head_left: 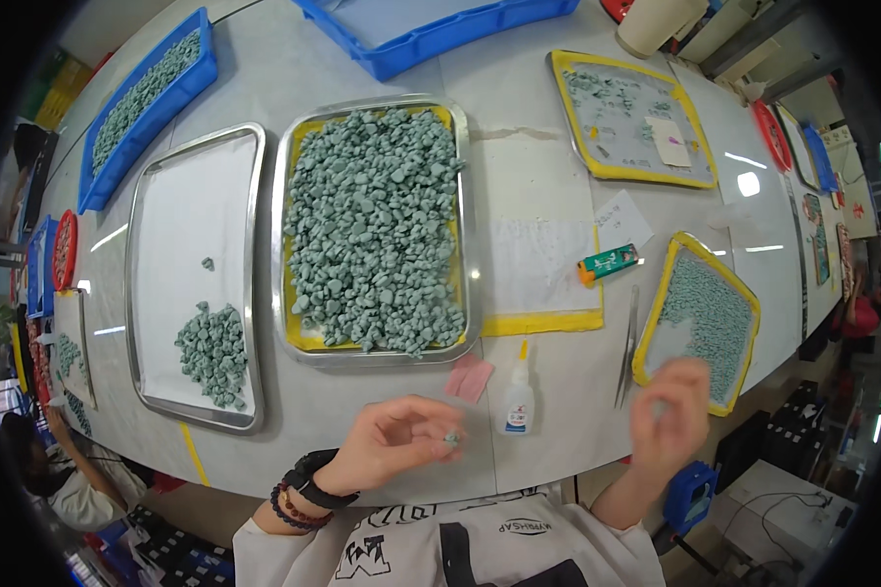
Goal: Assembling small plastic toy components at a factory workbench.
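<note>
My left hand (401, 445), with a black band and beads at the wrist, pinches a small green stone (451, 439) between thumb and fingertips. My right hand (668, 416) is raised by the lower edge of a small yellow-rimmed tray (645, 350) of fine green stones (710, 323). Its fingers are curled together and somewhat blurred; what they hold, if anything, is too small to make out. Between the hands stands a white glue bottle (518, 396) with a yellow tip. Beside it are a pink cloth piece (469, 379) and metal tweezers (627, 347).
A metal tray heaped with green stones (377, 225) lies ahead. Left of it, another metal tray (191, 210) holds a smaller pile. Blue trays (147, 112) stand farther off. A green-orange box cutter-like item (608, 263) lies near a yellow-edged sheet (543, 321). Another person (73, 455) sits at left.
</note>
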{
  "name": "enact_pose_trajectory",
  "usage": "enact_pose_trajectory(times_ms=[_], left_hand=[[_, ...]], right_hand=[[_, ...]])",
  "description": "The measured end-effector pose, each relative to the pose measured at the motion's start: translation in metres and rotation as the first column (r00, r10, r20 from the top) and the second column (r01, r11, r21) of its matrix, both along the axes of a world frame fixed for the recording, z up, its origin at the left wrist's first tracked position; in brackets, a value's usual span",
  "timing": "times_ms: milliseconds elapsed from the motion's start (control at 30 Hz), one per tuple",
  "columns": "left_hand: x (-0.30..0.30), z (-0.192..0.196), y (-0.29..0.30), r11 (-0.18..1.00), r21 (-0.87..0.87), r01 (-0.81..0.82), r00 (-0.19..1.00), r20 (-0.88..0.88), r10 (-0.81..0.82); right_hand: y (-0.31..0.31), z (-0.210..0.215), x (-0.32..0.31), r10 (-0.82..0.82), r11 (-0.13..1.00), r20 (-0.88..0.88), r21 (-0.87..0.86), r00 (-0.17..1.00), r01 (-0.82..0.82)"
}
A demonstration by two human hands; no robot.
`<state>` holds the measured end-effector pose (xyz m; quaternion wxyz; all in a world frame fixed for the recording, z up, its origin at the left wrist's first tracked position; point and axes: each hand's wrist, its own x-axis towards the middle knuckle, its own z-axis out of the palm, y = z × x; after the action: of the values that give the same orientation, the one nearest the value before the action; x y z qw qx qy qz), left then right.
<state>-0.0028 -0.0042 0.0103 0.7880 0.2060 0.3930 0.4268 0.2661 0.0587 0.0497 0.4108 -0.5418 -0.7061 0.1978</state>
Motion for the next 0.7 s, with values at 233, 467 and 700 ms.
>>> enact_pose_trajectory(times_ms=[233, 467, 700], left_hand=[[-0.005, -0.003, 0.0, 0.98, 0.181, 0.077, 0.996, 0.019, -0.082], [-0.009, -0.007, -0.005, 0.989, 0.142, 0.05, 0.995, 0.076, -0.062], [-0.008, -0.007, -0.005, 0.992, 0.128, 0.019, 0.997, 0.071, -0.028]], right_hand=[[-0.014, -0.02, -0.085, 0.537, 0.794, -0.3, -0.137, 0.789, -0.592], [-0.022, -0.028, -0.084, 0.482, 0.862, -0.115, -0.114, 0.868, -0.494], [-0.026, -0.032, -0.092, 0.431, 0.899, -0.01, -0.079, 0.902, -0.431]])
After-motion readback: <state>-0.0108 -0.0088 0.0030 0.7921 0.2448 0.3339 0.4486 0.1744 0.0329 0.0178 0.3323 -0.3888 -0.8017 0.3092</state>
